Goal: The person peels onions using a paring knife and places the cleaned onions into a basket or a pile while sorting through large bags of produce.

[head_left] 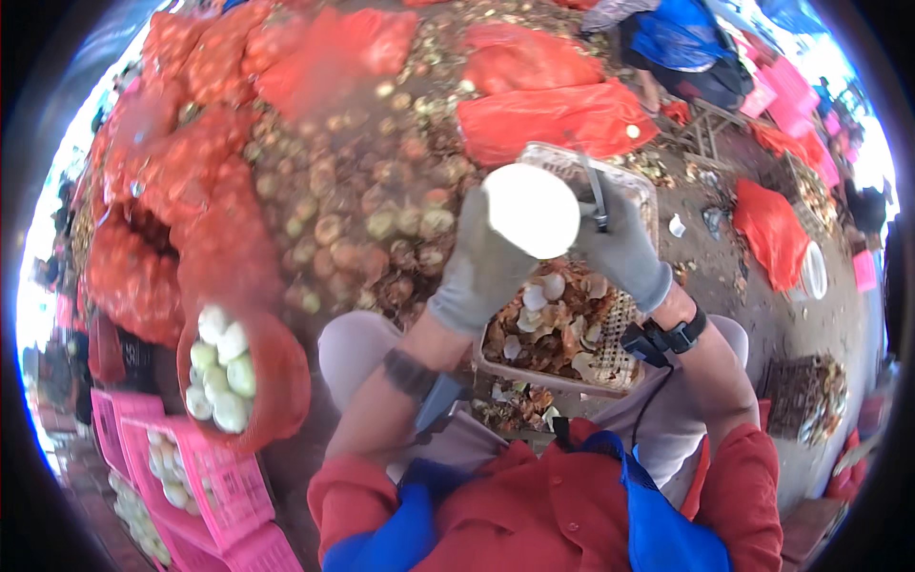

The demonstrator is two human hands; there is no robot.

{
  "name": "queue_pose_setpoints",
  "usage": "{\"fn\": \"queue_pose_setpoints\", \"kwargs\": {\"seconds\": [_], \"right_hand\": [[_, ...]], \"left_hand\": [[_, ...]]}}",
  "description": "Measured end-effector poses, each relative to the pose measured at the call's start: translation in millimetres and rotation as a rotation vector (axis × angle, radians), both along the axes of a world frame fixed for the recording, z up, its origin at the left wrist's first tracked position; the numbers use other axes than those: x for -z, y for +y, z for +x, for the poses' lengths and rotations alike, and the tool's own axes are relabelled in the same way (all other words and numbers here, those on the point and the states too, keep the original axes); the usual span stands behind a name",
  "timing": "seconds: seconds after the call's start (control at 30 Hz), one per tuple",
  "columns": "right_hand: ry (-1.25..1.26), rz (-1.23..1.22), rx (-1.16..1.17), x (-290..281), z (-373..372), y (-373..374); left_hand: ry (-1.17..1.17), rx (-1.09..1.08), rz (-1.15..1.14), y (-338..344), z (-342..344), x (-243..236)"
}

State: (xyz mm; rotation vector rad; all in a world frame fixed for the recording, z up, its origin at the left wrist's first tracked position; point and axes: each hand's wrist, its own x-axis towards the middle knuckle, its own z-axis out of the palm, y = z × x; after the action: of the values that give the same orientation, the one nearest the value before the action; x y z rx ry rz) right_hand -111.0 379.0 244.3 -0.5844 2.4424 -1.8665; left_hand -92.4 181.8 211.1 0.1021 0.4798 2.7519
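My left hand (481, 267), in a grey glove, holds a peeled white onion (532, 211) up in front of me. My right hand (624, 253), also gloved in grey, grips a small knife (597, 195) whose blade points up beside the onion. Both hands hover over a shallow crate (534, 374) on my lap, filled with brown and white onion peels. A black band sits on each wrist.
A large heap of unpeeled onions (362, 200) lies ahead, ringed by red mesh sacks (181, 172). A red net bag of peeled onions (224, 377) and pink crates (205, 486) stand at my left. Another person (681, 48) sits at the far right.
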Motion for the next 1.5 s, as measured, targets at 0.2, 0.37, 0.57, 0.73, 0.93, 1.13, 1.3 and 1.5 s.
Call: {"fn": "queue_pose_setpoints", "kwargs": {"seconds": [0.2, 0.37, 0.57, 0.73, 0.93, 1.13, 1.3, 1.5], "right_hand": [[-0.349, -0.357, -0.138, -31.7, 1.0, -16.3], [-0.46, -0.567, -0.613, -6.5, -43.0, 42.5], [-0.146, 0.725, -0.169, 38.8, -46.6, 33.6], [-0.322, 0.675, -0.079, 17.1, -17.2, 2.7], [-0.175, 0.655, -0.137, 2.3, -0.4, 7.4], [-0.051, 0.715, -0.2, -7.6, 8.9, -22.7], [-0.15, 0.705, -0.198, 3.8, -7.0, 15.1], [-0.224, 0.67, -0.197, 6.2, 2.3, -1.2]], "left_hand": [[0.742, -0.89, -1.443, -9.5, 19.2, -15.5], [0.269, -0.395, -0.14, -46.9, 12.3, -24.7], [0.316, -0.693, -0.235, -172.3, 69.5, -57.0], [0.0, -0.999, -0.635, -316.2, 195.7, -31.1], [-0.185, -1.547, -0.94, -396.6, 283.3, -6.3], [-0.279, -1.186, -2.422, -465.8, 311.6, 60.3], [-0.141, -1.321, -1.777, -397.4, 247.8, 36.9], [-0.179, -0.873, -1.001, -271.0, 201.1, 93.6]]}}
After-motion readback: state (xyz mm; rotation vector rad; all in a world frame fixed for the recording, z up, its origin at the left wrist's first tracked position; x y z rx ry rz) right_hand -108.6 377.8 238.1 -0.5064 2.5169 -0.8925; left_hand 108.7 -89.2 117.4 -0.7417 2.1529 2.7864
